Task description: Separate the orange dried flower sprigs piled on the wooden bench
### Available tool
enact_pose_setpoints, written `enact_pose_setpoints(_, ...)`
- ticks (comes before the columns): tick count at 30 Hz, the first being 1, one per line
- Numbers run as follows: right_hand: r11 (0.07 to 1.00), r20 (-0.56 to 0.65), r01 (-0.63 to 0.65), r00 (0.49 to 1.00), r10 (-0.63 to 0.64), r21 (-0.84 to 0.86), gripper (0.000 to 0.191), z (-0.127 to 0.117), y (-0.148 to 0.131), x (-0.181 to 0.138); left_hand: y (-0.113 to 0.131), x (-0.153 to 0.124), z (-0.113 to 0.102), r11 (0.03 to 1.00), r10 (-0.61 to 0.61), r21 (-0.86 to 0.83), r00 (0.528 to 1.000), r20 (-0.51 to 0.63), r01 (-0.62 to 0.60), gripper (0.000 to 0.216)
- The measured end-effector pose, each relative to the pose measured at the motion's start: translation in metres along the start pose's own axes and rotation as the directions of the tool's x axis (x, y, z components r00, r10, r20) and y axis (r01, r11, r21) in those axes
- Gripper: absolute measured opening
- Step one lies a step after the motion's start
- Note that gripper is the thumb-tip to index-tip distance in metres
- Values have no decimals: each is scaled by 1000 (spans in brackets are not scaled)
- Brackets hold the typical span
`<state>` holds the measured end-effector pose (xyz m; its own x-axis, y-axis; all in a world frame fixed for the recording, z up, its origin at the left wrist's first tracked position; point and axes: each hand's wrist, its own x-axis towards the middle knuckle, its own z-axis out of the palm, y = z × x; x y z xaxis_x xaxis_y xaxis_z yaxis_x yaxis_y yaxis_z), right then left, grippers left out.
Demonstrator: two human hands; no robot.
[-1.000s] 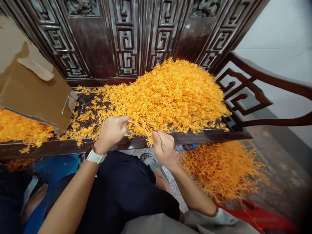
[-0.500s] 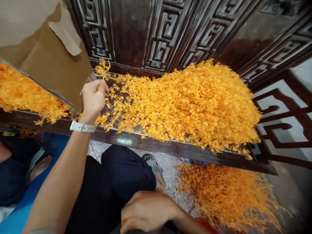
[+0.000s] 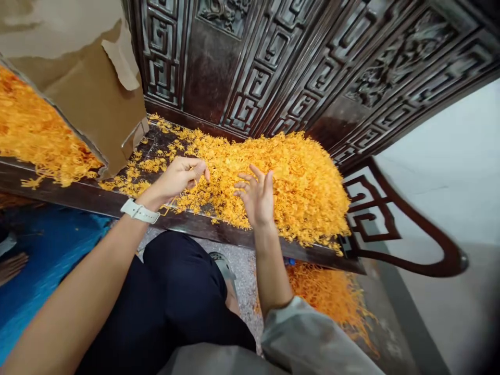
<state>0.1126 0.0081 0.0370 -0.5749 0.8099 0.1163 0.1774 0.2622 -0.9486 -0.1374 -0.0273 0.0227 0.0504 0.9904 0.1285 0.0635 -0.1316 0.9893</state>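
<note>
My left hand [image 3: 183, 178], with a pale watch strap [image 3: 139, 210] at the wrist, hovers over the middle of the dark wooden bench. Its thumb and fingers are pinched together. Beneath the palm a thin yellow plastic piece [image 3: 167, 209] pokes out, apparently held; most of it is hidden. My right hand [image 3: 258, 198] is open, palm turned up and fingers spread, in front of a large heap of small yellow spidery pieces [image 3: 304, 182]. Nothing shows in it.
A torn cardboard box [image 3: 89, 99] on the left holds more orange-yellow pieces [image 3: 42, 125]. Behind the bench [image 3: 195, 223] rises a carved wooden back [image 3: 211, 67]; a curved armrest [image 3: 425, 234] ends it. Orange strands [image 3: 328, 291] pile on the floor. Another person's foot [image 3: 13, 268] rests on a blue mat [image 3: 50, 271].
My left hand has moved right and lower from beside the box, where it held a yellow piece upright. My right hand has risen from my lap to the heap and opened. The view has shifted.
</note>
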Motion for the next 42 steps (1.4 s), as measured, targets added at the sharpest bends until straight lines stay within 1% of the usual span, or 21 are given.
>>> enact_pose_setpoints(1, 999, -93, 18, 996, -15, 28, 71, 2, 7, 4, -1, -1, 0, 999, -28, -28, 997, 65, 30, 42)
enact_pose_setpoints(2, 997, -141, 44, 989, -34, 66, 73, 3, 15, 7, -2, -1, 0, 997, -51, -53, 992, 117, 57, 44)
enact_pose_setpoints(3, 993, -143, 65, 988, -50, 103, 72, 6, 23, 8, -3, -1, 0, 994, -67, -78, 986, 152, 79, 46)
enact_pose_setpoints(5, 989, -29, 46, 999, -42, 142, 62, 11, 35, 5, -4, -1, 0, 985, -79, -136, 982, 170, 103, 47)
enact_pose_setpoints(7, 984, 89, -33, 996, 17, 174, 52, 19, 42, -2, -5, 0, 0, 974, -84, -196, 986, 145, 111, 47)
enact_pose_setpoints(9, 962, 125, -99, 990, 69, 253, 50, 26, 46, -8, -5, 2, 2, 962, -94, -245, 988, 119, 121, 47)
enact_pose_setpoints(13, 889, 156, -180, 980, 125, 421, 49, 36, 47, -15, -6, 2, 6, 929, -166, -308, 974, 155, 207, 46)
enact_pose_setpoints(16, 828, 185, -218, 973, 141, 517, 41, 41, 49, -17, -8, 2, 13, 860, -252, -435, 963, 94, 268, 44)
enact_pose_setpoints(18, 761, 208, -242, 968, 143, 602, 40, 49, 51, -21, -8, 4, 18, 783, -301, -558, 953, 48, 275, 45)
enact_pose_setpoints(21, 680, 191, -188, 979, 71, 708, 42, 65, 57, -36, -5, 8, 16, 645, -354, -721, 935, 12, 253, 46)
enact_pose_setpoints(22, 685, 187, -151, 982, 22, 712, 42, 71, 60, -43, -4, 9, 12, 602, -369, -766, 929, -17, 226, 45)
enact_pose_setpoints(24, 750, 224, -102, 973, -62, 654, 42, 79, 65, -57, -1, 11, -2, 543, -393, -830, 912, -114, 130, 46)
enact_pose_setpoints(26, 843, 255, -89, 965, -59, 531, 39, 79, 68, -69, 3, 11, -18, 520, -405, -852, 895, -186, 59, 49)
enact_pose_setpoints(27, 877, 241, -89, 970, -31, 472, 36, 77, 68, -71, 4, 10, -25, 520, -407, -852, 894, -186, 60, 51)
enact_pose_setpoints(29, 910, 153, -77, 988, 15, 408, 29, 68, 66, -69, 7, 7, -32, 519, -419, -846, 899, -127, 122, 52)
enact_pose_setpoints(30, 917, 91, -53, 996, 18, 395, 34, 62, 64, -64, 8, 5, -31, 515, -430, -841, 898, -88, 164, 52)
enact_pose_setpoints(34, 957, -154, 50, 988, -6, 287, 81, 47, 53, -29, 12, -1, -10, 503, -460, -809, 887, 47, 303, 52)
enact_pose_setpoints(36, 971, -173, 54, 985, -13, 234, 89, 44, 50, -11, 11, -2, 4, 523, -444, -774, 889, 109, 356, 53)
enact_pose_setpoints(37, 971, -151, 55, 988, -20, 234, 84, 44, 49, -4, 10, -1, 10, 536, -435, -755, 890, 136, 378, 54)
enact_pose_setpoints(39, 956, -117, 76, 992, -44, 283, 64, 45, 50, 5, 7, -1, 20, 560, -428, -720, 887, 172, 409, 55)
enact_pose_setpoints(42, 926, -130, 105, 990, -61, 363, 42, 56, 50, 1, 2, 2, 28, 568, -426, -727, 893, 141, 386, 56)
